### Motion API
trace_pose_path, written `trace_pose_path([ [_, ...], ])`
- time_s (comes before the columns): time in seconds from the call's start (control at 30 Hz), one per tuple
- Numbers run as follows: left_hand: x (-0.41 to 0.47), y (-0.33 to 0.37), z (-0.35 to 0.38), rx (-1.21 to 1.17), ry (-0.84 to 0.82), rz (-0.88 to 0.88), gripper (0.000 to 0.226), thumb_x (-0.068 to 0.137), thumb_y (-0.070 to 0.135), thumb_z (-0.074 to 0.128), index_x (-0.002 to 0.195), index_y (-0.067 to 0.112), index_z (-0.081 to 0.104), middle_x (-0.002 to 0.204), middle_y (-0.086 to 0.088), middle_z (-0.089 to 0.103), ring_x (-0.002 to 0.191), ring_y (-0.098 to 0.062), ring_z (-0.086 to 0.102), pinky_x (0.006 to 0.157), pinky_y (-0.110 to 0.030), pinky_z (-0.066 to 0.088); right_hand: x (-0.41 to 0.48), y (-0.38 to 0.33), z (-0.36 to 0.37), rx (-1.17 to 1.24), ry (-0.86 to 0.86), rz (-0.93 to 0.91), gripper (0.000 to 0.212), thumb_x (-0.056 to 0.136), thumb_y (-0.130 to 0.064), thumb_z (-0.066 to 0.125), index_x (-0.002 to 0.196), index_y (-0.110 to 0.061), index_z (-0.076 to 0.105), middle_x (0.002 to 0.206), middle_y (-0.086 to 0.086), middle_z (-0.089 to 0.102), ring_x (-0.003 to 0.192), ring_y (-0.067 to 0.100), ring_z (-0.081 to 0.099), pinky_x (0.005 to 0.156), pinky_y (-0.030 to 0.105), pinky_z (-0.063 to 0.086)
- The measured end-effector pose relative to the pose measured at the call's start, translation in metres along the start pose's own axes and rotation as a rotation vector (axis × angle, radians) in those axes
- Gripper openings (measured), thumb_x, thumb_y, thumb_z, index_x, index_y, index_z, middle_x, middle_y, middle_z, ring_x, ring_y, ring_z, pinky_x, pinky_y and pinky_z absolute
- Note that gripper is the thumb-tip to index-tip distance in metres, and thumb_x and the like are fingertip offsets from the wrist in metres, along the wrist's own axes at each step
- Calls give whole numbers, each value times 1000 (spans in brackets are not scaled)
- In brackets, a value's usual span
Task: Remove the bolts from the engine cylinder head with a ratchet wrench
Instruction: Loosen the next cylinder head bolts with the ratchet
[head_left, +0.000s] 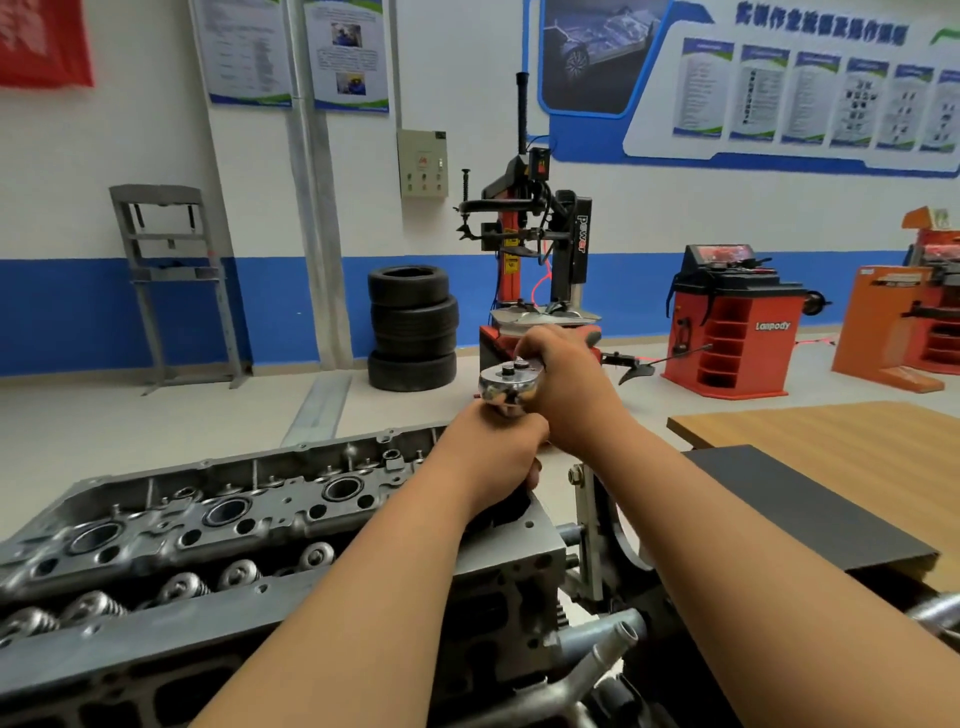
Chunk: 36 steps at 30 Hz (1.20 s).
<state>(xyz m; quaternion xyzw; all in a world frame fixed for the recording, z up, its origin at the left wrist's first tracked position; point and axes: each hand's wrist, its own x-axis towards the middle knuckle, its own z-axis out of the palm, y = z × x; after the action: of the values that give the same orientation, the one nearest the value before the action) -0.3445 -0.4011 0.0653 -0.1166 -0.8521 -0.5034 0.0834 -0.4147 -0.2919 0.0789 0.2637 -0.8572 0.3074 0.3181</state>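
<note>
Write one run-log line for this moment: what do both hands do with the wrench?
tool: ratchet wrench | right hand: grips handle | left hand: grips under its head | cylinder head: under left hand

One ratchet wrench (506, 382); one cylinder head (208, 519); four tyres (413, 327) (stacked)

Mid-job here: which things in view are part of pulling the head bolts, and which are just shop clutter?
In the job: ratchet wrench, right hand on its handle, left hand gripping just below its head; engine cylinder head.
Lying about: stack of tyres; tyre changer; wheel balancer; wooden table; grey steel frame.
</note>
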Motion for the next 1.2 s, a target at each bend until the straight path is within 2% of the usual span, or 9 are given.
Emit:
trace_pose_path([
  [0.13, -4, 7, 3, 3, 47, -27, 39, 90, 14, 50, 51, 19, 51, 51, 1, 55, 83, -32, 64, 75, -36, 49, -36, -9, -33, -288, 7, 106, 30, 83, -17, 59, 112, -17, 49, 111, 1, 47, 104, 17, 35, 86, 30, 36],
  [0.23, -8, 8, 8, -73, 115, -52, 35, 91, 11, 52, 58, 20, 51, 72, -12, 63, 70, -24, 58, 66, -30, 46, -76, -32, -57, -501, -24, 169, 48, 83, -25, 56, 128, -19, 39, 121, 3, 42, 114, 22, 30, 87, 33, 39],
  [0.37, -4, 7, 8, -243, 145, -128, 36, 95, 8, 48, 62, 17, 37, 81, -14, 62, 75, -21, 60, 60, -27, 39, -123, -70, -63, -632, 48, 58, 70, 70, -39, 51, 134, -12, 42, 110, 8, 51, 105, 29, 44, 78, 35, 48],
  [0.5, -6, 5, 10, -163, 148, -43, 32, 91, 10, 50, 61, 17, 44, 63, -2, 51, 78, -28, 60, 68, -37, 45, -103, -46, -62, -427, 57, 58, 60, 75, -37, 55, 131, -18, 47, 108, 1, 49, 105, 20, 35, 81, 33, 40],
  [0.67, -3, 3, 9, -46, 118, -38, 38, 85, 22, 54, 49, 26, 62, 53, -2, 61, 65, -21, 62, 62, -30, 44, -46, 2, -25, -61, 262, -6, 15, 73, -6, 71, 86, -6, 62, 84, 2, 55, 85, 22, 44, 69, 23, 27],
  [0.83, -1, 1, 3, -263, 112, -21, 21, 85, 5, 56, 65, 5, 61, 56, -10, 62, 55, -21, 59, 62, -29, 51, 5, -1, 16, 267, 128, 23, 27, 78, -11, 75, 64, -11, 51, 69, 1, 48, 69, 10, 37, 63, 24, 32],
  [0.93, 2, -1, 2, -170, 80, -32, 29, 80, 17, 52, 53, 11, 60, 53, -9, 66, 66, -31, 65, 78, -41, 52, 14, 1, 19, 240, 17, -1, 29, 80, -20, 75, 66, -15, 50, 71, -4, 48, 69, 8, 41, 66, 22, 37],
  [1.0, 2, 0, 4, -167, 75, -38, 22, 73, 19, 50, 52, 12, 54, 43, -4, 57, 55, -31, 63, 80, -48, 53, 13, 3, 15, 190, -15, -5, 29, 81, -13, 72, 66, -20, 49, 72, -10, 46, 71, 6, 40, 65, 24, 35],
  [1.2, 4, 0, 8, -184, 59, -32, 25, 66, 25, 48, 44, 25, 60, 38, 4, 45, 42, -20, 53, 76, -56, 53, -18, -2, -5, -2, 162, 77, 12, 78, -5, 58, 81, -14, 51, 86, -3, 45, 89, 17, 38, 68, 24, 27],
])
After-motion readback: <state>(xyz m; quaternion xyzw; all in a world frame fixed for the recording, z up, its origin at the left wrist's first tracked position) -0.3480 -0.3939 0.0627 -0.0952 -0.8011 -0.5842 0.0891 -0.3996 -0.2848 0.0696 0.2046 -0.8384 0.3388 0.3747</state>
